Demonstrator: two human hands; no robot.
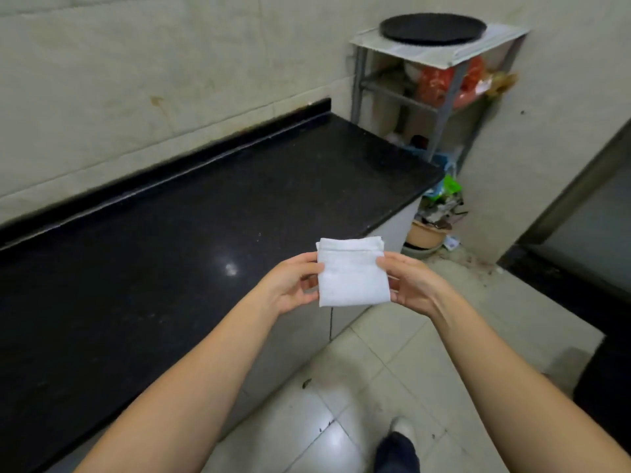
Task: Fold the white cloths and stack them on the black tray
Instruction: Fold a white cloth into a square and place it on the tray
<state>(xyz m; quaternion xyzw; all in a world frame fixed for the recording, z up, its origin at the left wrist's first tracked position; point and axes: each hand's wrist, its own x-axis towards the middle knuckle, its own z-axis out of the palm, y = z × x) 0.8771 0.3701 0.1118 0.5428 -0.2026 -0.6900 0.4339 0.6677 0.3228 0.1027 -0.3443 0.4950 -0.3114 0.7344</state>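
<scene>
Folded white cloth [353,273] pinched between left hand [293,285] and right hand [411,285], above counter [170,250] edge; black tray [433,27] far off, bare. Risk: unfolding in transit from loose pinch.

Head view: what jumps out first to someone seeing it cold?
A folded white cloth, a small square held up in mid-air between the left hand and the right hand, near the end of the black countertop. Next, the round black tray on top of the metal shelf in the far corner; no cloth shows on it.
</scene>
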